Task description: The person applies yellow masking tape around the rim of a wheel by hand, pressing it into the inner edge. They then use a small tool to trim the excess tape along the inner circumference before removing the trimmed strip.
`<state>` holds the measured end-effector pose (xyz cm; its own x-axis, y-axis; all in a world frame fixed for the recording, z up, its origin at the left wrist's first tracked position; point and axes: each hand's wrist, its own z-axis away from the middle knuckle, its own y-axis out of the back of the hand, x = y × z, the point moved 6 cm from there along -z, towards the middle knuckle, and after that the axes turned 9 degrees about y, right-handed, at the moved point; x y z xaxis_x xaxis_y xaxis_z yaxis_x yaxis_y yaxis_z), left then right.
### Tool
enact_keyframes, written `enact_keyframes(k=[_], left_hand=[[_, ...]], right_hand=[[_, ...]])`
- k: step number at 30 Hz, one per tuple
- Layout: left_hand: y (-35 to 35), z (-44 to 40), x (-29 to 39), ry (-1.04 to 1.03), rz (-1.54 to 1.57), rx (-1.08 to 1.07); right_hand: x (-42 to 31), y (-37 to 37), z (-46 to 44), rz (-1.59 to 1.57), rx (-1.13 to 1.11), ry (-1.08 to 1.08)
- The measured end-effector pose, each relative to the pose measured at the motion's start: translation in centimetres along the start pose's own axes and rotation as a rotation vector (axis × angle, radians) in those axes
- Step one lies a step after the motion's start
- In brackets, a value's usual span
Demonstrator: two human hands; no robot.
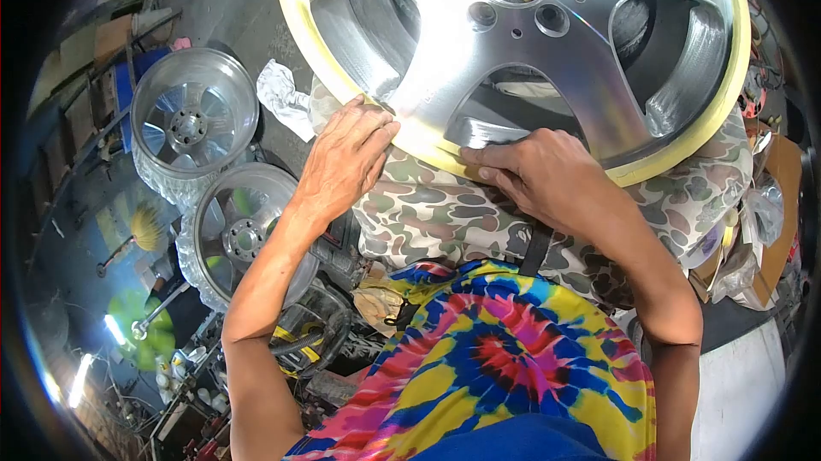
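Observation:
A silver alloy wheel rim [505, 42] lies face up before me, its outer lip covered with yellow masking tape [684, 150]. At the lip's near left side, my left hand [352, 149] is closed, its bent fingers pressed together on the taped edge. My right hand [547, 172] touches the tape at the near edge. Its index finger points left along the tape, with the thumb just below and the other fingers curled in. The undersides of both hands' fingertips are hidden. Camouflage-patterned cloth [445, 213] lies beneath the wheel.
Two more silver wheels [195, 110], one nearer [248, 234], stand at the left on plastic-wrapped supports. A crumpled white cloth [282, 95] lies by the rim. A green fan [154, 324] and clutter fill the lower left. Cardboard [774, 213] and plastic bags [765, 209] sit at the right.

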<state>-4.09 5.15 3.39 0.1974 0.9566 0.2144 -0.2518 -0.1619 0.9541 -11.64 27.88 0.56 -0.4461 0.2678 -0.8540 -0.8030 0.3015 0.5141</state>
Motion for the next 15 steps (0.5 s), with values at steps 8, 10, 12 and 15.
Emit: enact_keyframes(k=[8, 10, 12, 15], left_hand=[[-0.2, 0.1, 0.4, 0.012, 0.017, -0.019], [-0.3, 0.0, 1.2, 0.042, 0.066, -0.047], [-0.8, 0.1, 1.8, 0.021, 0.064, -0.033], [-1.3, 0.1, 3.1, 0.006, 0.068, -0.025]], right_hand=[[0.3, 0.6, -0.4, 0.018, -0.139, -0.048], [0.4, 0.0, -0.8, 0.046, -0.195, -0.031], [0.5, -0.1, -1.2, 0.055, -0.226, -0.036], [1.1, -0.5, -1.2, 0.045, -0.261, -0.047]])
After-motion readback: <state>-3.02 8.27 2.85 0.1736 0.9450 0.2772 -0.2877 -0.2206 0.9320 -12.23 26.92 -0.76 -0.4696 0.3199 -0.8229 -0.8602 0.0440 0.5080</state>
